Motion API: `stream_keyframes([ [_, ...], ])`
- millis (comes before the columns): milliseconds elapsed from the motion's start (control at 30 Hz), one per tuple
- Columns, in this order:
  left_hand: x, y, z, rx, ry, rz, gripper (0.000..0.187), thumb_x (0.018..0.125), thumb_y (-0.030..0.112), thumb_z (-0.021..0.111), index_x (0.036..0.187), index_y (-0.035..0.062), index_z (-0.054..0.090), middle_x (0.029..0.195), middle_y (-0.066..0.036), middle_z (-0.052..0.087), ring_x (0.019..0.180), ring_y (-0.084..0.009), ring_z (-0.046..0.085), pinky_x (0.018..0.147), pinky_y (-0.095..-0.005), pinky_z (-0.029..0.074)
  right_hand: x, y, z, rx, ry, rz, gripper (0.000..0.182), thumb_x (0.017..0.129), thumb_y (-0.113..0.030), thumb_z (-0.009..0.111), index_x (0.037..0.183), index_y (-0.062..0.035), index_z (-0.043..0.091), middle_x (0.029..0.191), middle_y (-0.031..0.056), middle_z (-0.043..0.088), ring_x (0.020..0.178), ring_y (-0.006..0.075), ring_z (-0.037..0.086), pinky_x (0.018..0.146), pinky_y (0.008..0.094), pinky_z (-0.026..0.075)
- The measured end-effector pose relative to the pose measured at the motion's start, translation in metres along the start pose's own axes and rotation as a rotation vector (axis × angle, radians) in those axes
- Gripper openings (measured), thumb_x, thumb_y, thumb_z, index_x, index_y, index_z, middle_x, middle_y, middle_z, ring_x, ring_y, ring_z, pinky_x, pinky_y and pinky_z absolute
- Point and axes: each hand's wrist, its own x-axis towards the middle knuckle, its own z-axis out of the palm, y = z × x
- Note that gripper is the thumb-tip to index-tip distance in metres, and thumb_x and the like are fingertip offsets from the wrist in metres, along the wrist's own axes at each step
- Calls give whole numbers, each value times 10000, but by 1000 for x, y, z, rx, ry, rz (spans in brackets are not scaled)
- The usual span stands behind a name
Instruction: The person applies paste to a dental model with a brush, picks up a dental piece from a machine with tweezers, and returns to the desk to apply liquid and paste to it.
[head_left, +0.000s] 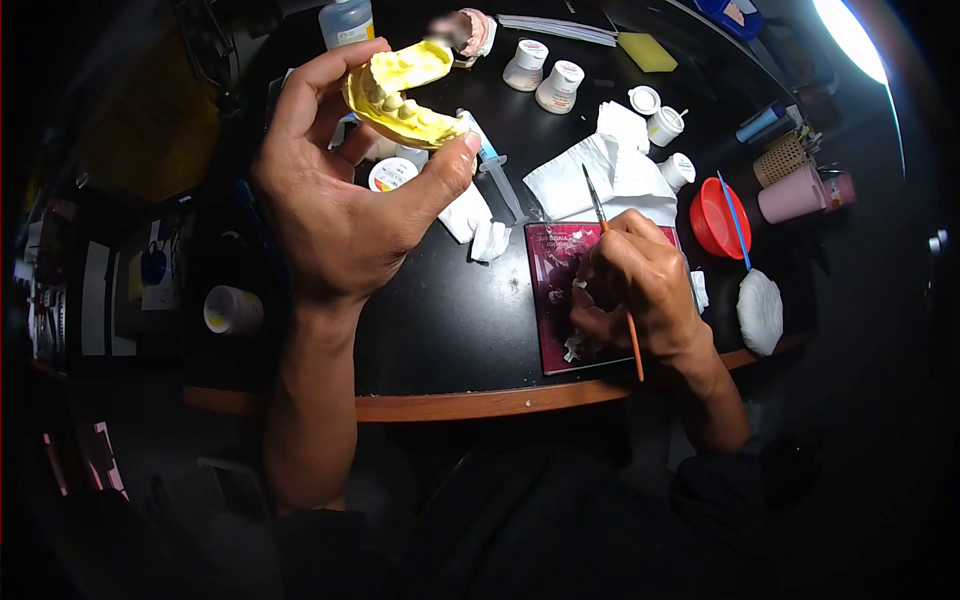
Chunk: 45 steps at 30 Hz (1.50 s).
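My left hand [340,220] holds up a yellow dental cast [402,118] with a row of moulded teeth, its thumb and fingers gripping the edges. In my right hand [645,285] is a fine brush [636,348] with an orange handle, its dark pointed tip aimed up and away from me. That hand is over a dark red slab [552,335] with printed writing and white smears. Something small and pale shows by its fingers, too small to name. Beyond the slab lies folded white tissue [570,185].
A syringe [490,160] and a white-lidded jar [393,174] lie behind the cast. Two jars [558,88] stand at the back, near a pinkish dental model [478,38]. To the right are a red bowl [715,225], a blue stick [735,215] and a white pad [760,312].
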Motion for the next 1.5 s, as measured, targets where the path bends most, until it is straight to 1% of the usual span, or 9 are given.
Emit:
stream_keyframes([
  [267,1,3,-1,-49,19,-24,652,775,-47,852,1344,-68,534,1272,-174,630,1119,-204,660,962,-348,596,99,18,8,41,-74,-105,389,612,-88,848,872,-67,560,793,74,718,850,322,645,699,446,528],
  [400,2,6,-1,-49,34,-41,639,768,-54,846,1330,-61,541,1235,-161,638,1098,-184,657,952,-335,597,138,41,39,-32,-58,-139,385,617,-142,822,876,-62,548,761,87,694,847,353,658,674,474,532],
  [667,2,4,-4,-11,63,-17,642,747,-46,836,1325,-45,556,1183,-131,659,1065,-163,662,952,-326,590,151,50,56,-89,-87,-132,324,658,-150,779,891,-64,570,743,63,705,837,323,655,671,464,536],
  [800,2,3,-5,17,73,-28,644,741,-48,834,1324,-37,561,1177,-132,668,1060,-163,667,943,-321,595,146,36,25,-103,-84,-93,262,688,-125,782,848,-66,584,724,54,683,810,293,658,694,438,537],
  [967,4,5,-7,-4,77,-29,638,750,-12,844,1321,-37,561,1193,-141,667,1073,-172,670,950,-327,598,109,15,-42,-194,253,-224,177,716,26,730,840,-52,630,782,80,658,729,252,632,665,349,515],
  [1033,5,5,-7,-31,67,-4,645,756,0,840,1332,-38,550,1211,-149,660,1107,-190,669,961,-337,596,75,7,-64,-121,284,-50,151,754,47,727,863,-19,644,762,91,647,734,232,633,670,348,517],
  [1200,5,9,1,-43,49,-15,700,681,31,855,1307,-70,559,1153,-176,673,1065,-228,708,865,-304,630,-9,-6,-96,-46,32,75,51,859,-40,664,862,11,658,739,133,610,718,296,610,662,368,487],
  [1367,-25,20,3,153,-120,-50,680,641,87,916,1249,-22,630,1196,-172,694,1087,-224,715,878,-331,613,-91,-12,-102,99,408,379,183,996,-103,528,1129,15,571,844,124,716,691,146,609,681,327,495],
  [1500,-57,30,3,235,-134,-65,700,624,66,934,1242,-21,617,1253,-202,685,1152,-268,706,1006,-358,580,-147,10,-125,59,588,441,98,1013,-89,566,1062,-7,591,894,82,692,830,110,615,832,269,469],
])
